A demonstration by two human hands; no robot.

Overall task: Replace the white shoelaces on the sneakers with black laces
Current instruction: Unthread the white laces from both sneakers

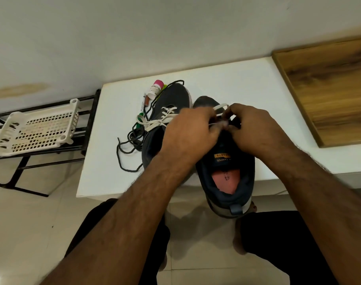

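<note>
The near sneaker [226, 177] overhangs the edge of the white table [247, 83]. Its white lace [220, 106] is pinched by the curled fingers of the left hand [187, 132] and the right hand [255, 130]. The lace is judged light, limp and easily snagged in eyelets, so it is best taken near its tip. The second sneaker [167, 103] lies just beside it, white-laced. Black laces [130, 145] are tangled at its left, near a pen [140, 108] and a pink-capped bottle [156, 89]. Nothing is seen blocking the hands.

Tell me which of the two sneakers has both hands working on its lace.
The right-hand sneaker, hanging over the table edge; the left sneaker lies untouched, its white lace tied.
</note>
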